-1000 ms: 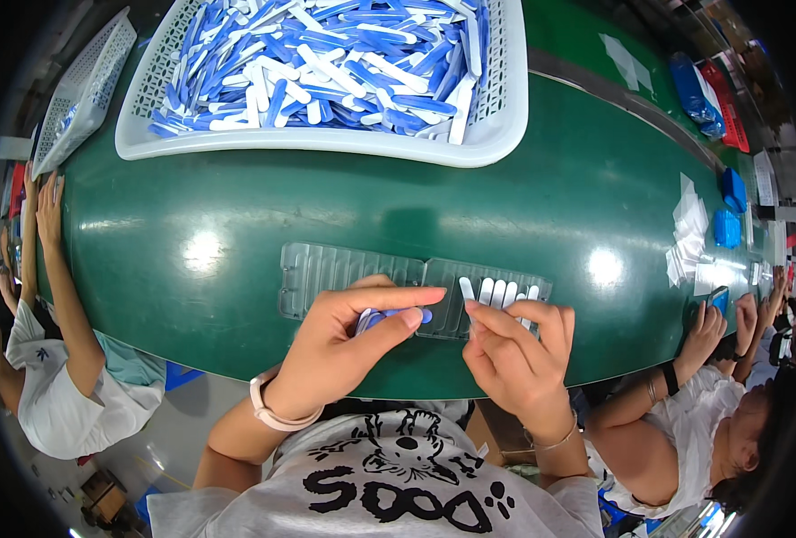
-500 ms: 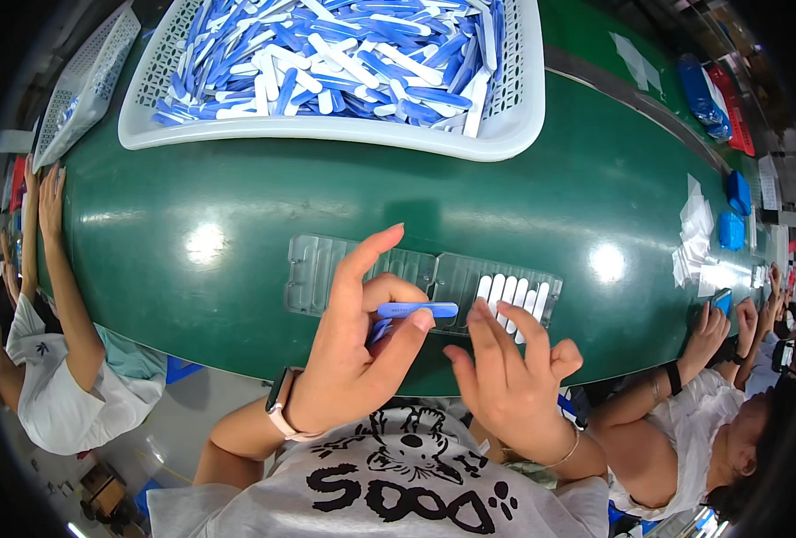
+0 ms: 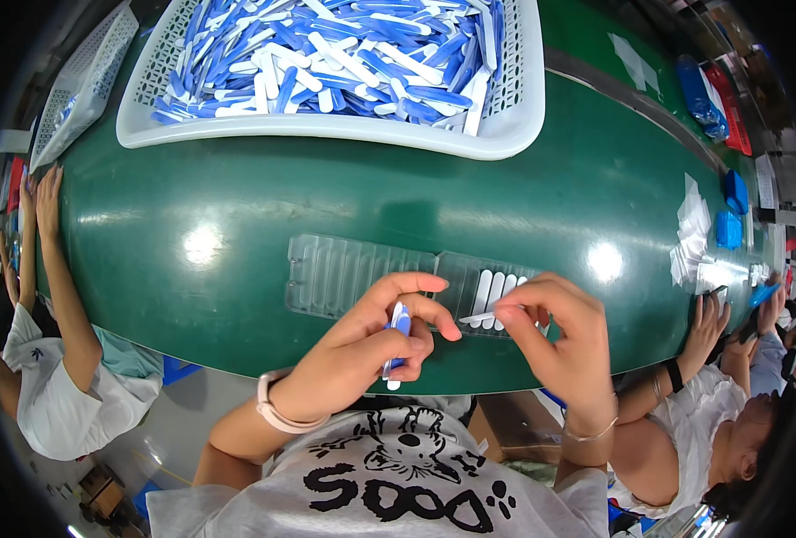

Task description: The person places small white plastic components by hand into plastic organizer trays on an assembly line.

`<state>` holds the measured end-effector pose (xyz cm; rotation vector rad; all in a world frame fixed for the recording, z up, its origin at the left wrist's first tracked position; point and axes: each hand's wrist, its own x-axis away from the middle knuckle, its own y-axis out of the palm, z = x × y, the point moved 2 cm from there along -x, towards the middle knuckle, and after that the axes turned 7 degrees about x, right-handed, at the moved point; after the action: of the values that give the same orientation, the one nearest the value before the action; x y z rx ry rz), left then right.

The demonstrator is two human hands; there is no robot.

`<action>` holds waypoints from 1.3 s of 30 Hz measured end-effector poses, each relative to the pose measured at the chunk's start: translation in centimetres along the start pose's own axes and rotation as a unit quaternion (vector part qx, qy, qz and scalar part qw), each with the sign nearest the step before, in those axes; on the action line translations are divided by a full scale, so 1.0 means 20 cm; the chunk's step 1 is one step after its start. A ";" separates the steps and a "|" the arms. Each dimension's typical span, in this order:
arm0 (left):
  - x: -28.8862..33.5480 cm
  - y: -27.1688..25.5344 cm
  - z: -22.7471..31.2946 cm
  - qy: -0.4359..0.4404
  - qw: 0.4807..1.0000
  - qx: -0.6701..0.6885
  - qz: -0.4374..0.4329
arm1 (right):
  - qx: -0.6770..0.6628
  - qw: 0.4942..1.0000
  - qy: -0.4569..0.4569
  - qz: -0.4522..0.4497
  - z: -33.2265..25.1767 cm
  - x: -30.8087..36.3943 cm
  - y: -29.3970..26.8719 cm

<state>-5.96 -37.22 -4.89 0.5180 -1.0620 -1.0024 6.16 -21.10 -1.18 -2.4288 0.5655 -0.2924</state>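
Note:
A clear plastic case (image 3: 313,291) lies opened out flat on the green table, its left half ribbed with slots. Several white nail files (image 3: 485,294) lie side by side in its right half, partly covered by my right hand (image 3: 566,336). That hand pinches one thin nail file (image 3: 475,318), seen nearly edge-on, over the row. My left hand (image 3: 362,345) is curled in front of the case's middle. It grips several blue and white nail files (image 3: 399,334), which stick out above and below the fingers.
A large white basket (image 3: 326,136) heaped with blue and white nail files stands beyond the case. Another white basket (image 3: 79,117) is at the far left, near a co-worker's hands (image 3: 48,197). Clear plastic pieces (image 3: 692,233) and blue packs (image 3: 730,229) lie at right, near another person's hand (image 3: 710,321).
My left hand has turned and lowered, tilting its nail files upright. My right hand has lifted off the row and now pinches a single nail file.

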 end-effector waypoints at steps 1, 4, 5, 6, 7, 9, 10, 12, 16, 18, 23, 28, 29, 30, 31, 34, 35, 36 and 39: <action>-0.01 -0.01 0.00 0.014 0.999 -0.025 -0.024 | 0.001 0.997 0.026 -0.072 0.01 -0.03 -0.01; 0.01 0.02 0.03 -0.054 0.993 -0.097 -0.034 | 0.071 0.995 -0.058 -0.043 0.02 -0.07 0.05; 0.02 0.01 0.02 -0.058 0.988 -0.125 -0.071 | 0.071 0.995 -0.058 -0.045 0.02 -0.09 0.06; 0.02 0.02 0.02 -0.056 0.988 -0.125 -0.070 | 0.093 0.994 -0.043 -0.032 0.02 -0.12 0.07; 0.03 0.03 0.01 -0.045 0.994 -0.091 -0.047 | 0.114 0.993 -0.026 -0.019 0.02 -0.14 0.07; 0.02 0.04 0.00 -0.015 0.997 -0.070 -0.006 | 0.150 0.988 -0.013 -0.016 0.00 -0.16 0.04; 0.03 0.05 0.02 -0.015 0.997 -0.071 -0.007 | 0.185 0.983 0.003 -0.013 0.00 -0.17 0.03; 0.04 0.07 0.08 -0.085 0.985 -0.149 -0.015 | 0.183 0.983 0.003 -0.006 0.03 -0.15 0.05; 0.02 0.05 0.03 -0.035 0.977 -0.212 -0.009 | -0.031 0.999 -0.019 -0.020 0.03 -0.08 0.04; 0.01 0.06 0.03 -0.024 0.975 -0.220 0.004 | -0.182 0.970 0.010 -0.158 0.02 -0.04 0.05; 0.00 0.04 0.03 -0.005 0.970 -0.242 0.012 | -0.265 0.949 0.047 -0.165 0.02 0.00 0.06; 0.01 0.04 0.02 0.040 0.970 -0.240 0.024 | -0.201 0.969 -0.098 -0.108 0.03 -0.02 0.07; 0.02 0.04 0.03 0.063 0.970 -0.234 0.035 | -0.202 0.968 -0.099 -0.110 0.03 -0.02 0.07; 0.03 0.04 0.04 0.064 0.970 -0.234 0.037 | -0.200 0.970 -0.092 -0.109 0.04 -0.02 0.07; 0.04 0.04 0.05 0.043 0.977 -0.206 0.036 | -0.197 0.971 -0.085 -0.107 0.05 -0.02 0.07; 0.04 0.03 0.06 0.017 0.983 -0.178 0.035 | -0.209 0.970 -0.081 -0.097 0.06 -0.02 0.08; 0.04 0.02 0.06 0.011 0.983 -0.179 0.034 | -0.209 0.970 -0.080 -0.098 0.06 -0.02 0.08; 0.04 0.02 0.06 0.011 0.983 -0.178 0.034 | -0.209 0.970 -0.077 -0.096 0.06 -0.02 0.08; 0.04 0.03 0.07 0.036 0.972 -0.230 0.034 | -0.208 0.971 -0.068 -0.093 0.06 -0.02 0.08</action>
<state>-6.86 -37.42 -3.47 0.1369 -0.7434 -1.1171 5.60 -21.39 -3.14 -2.8891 0.3648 -0.0843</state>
